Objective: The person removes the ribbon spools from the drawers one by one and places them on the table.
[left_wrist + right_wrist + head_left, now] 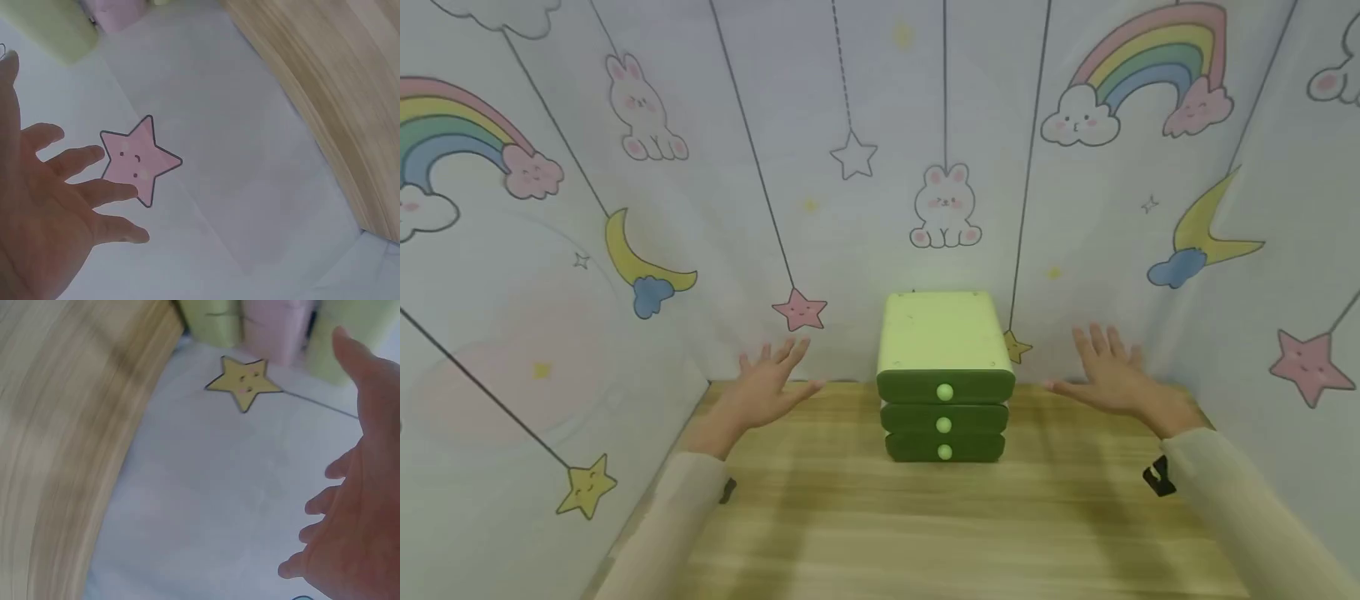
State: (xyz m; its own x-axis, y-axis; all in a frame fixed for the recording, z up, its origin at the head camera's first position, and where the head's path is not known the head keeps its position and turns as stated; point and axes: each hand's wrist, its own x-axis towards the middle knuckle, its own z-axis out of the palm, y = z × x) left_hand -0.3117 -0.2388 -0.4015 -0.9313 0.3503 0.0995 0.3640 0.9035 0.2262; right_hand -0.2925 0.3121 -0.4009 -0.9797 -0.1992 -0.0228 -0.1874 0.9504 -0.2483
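A small three-drawer box [942,333] stands at the back of the wooden table, with a pale yellow-green top, dark green fronts and round light knobs. All three drawers look pushed in. My left hand [767,387] is held up to the left of the box, fingers spread and apart from it. On the other side my right hand [1112,375] is raised likewise, fingers extended, holding nothing. The left wrist view shows the left palm [50,212] with nothing in it. A pale green and pink side of the box [275,328] appears at the top of the right wrist view.
White curtains or walls printed with rainbows, rabbits, moons and stars enclose the wooden table [940,525] at the back and both sides. The table's back edge [300,119] runs just behind the box. Black pieces [1160,477] show at both sleeves.
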